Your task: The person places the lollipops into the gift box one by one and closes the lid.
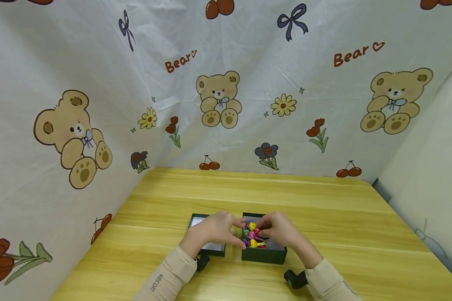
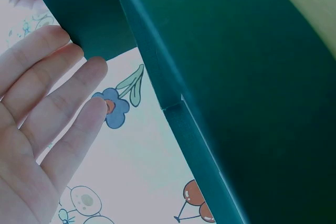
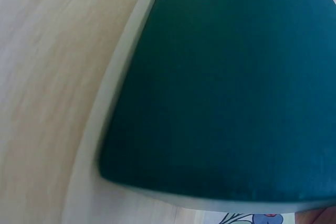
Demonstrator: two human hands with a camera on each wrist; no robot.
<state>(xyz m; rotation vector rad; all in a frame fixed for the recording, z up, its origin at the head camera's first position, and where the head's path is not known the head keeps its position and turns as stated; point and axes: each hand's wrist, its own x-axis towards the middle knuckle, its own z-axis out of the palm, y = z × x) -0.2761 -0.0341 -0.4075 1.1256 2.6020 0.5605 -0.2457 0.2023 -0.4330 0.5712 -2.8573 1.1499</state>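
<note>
A dark green open box [image 1: 263, 256] with a pale inside stands in front of me in the head view. Brightly wrapped lollipops [image 1: 252, 235] lie in its left part, several of them pink, yellow and green. My right hand [image 1: 280, 230] reaches into the box from the right and pinches a lollipop among them; its fingertips are partly hidden. At the left, my left hand [image 1: 219, 230] hovers over the shallow green lid [image 1: 213, 252], thumb and fingers spread towards the box's left edge. The left wrist view shows its fingers [image 2: 79, 85] extended beside a green wall.
A wooden table [image 1: 165, 200] lies under both. A patterned bear curtain [image 1: 248, 138] rises behind and to the left, with a pale wall [image 1: 429, 184] at the right. Black wrist devices [image 1: 296, 279] sit below the hands. A green panel [image 3: 226, 87] fills most of the right wrist view.
</note>
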